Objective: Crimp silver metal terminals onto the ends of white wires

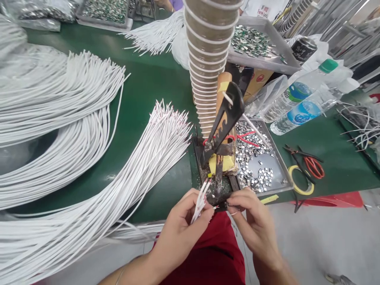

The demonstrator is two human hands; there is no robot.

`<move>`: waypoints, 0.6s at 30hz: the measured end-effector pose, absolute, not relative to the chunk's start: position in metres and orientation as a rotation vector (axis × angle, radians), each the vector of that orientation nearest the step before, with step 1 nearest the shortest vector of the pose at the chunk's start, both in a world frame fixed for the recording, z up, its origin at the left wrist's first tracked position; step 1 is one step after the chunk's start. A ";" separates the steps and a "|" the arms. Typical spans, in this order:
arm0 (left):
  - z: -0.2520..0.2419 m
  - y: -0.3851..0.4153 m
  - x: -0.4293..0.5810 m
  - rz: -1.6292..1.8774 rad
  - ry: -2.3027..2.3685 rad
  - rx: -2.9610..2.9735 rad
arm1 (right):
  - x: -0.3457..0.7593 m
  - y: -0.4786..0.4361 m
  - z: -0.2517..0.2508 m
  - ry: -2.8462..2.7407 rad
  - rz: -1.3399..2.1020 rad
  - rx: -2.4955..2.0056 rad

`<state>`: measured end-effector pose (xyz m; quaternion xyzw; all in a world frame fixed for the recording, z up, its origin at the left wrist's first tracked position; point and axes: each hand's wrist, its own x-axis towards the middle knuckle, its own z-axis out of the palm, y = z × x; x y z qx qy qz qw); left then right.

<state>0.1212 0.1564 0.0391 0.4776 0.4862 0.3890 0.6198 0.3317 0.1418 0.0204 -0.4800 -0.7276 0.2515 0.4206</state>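
My left hand (188,225) is closed round a few white cables (201,200) whose stripped ends show reddish tips. One cable end points right, towards my right hand (252,219). The right fingers are pinched at the edge of a dark block, and what lies between them is too small to name; a thin pale strand shows below them. Just above both hands, a soldering iron (219,174) with a wooden handle points downward in a black stand (231,107). Beside it, a metal tray (282,166) holds many small silvery metal pieces.
Large bundles of white cables (139,158) cover the left of the green table (154,79). A ribbed hose (208,51) rises behind the iron. On the right are water bottles (305,111), red-handled pliers (313,166) and yellow tape (308,190). Another tray (285,43) holds small green boards.
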 end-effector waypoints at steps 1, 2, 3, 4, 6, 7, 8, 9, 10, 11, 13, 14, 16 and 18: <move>0.040 0.157 0.121 0.905 1.103 1.091 | 0.329 0.142 0.022 -1.847 0.614 -1.188; 0.041 0.158 0.122 0.911 1.084 1.083 | 0.326 0.143 0.024 -1.861 0.604 -1.177; 0.041 0.158 0.122 0.913 1.068 1.069 | 0.324 0.144 0.026 -1.868 0.598 -1.169; 0.041 0.157 0.122 0.910 1.056 1.048 | 0.323 0.145 0.028 -1.873 0.597 -1.162; 0.041 0.156 0.123 0.893 1.039 0.992 | 0.321 0.146 0.029 -1.874 0.600 -1.152; 0.040 0.156 0.124 0.887 1.032 0.964 | 0.320 0.146 0.029 -1.873 0.603 -1.148; 0.040 0.156 0.124 0.882 1.027 0.941 | 0.320 0.145 0.029 -1.874 0.604 -1.146; 0.040 0.156 0.125 0.879 1.024 0.924 | 0.320 0.144 0.028 -1.875 0.597 -1.148; 0.040 0.156 0.126 0.876 1.024 0.912 | 0.320 0.143 0.027 -1.880 0.581 -1.149; 0.040 0.157 0.126 0.874 1.030 0.900 | 0.320 0.143 0.027 -1.886 0.559 -1.149; 0.040 0.159 0.126 0.870 1.043 0.876 | 0.320 0.142 0.025 -1.886 0.500 -1.148; 0.041 0.160 0.126 0.870 1.047 0.863 | 0.320 0.141 0.024 -1.879 0.469 -1.144; 0.041 0.163 0.126 0.875 1.044 0.839 | 0.319 0.142 0.022 -1.854 0.422 -1.139; 0.040 0.166 0.126 0.885 1.039 0.821 | 0.317 0.144 0.020 -1.838 0.392 -1.137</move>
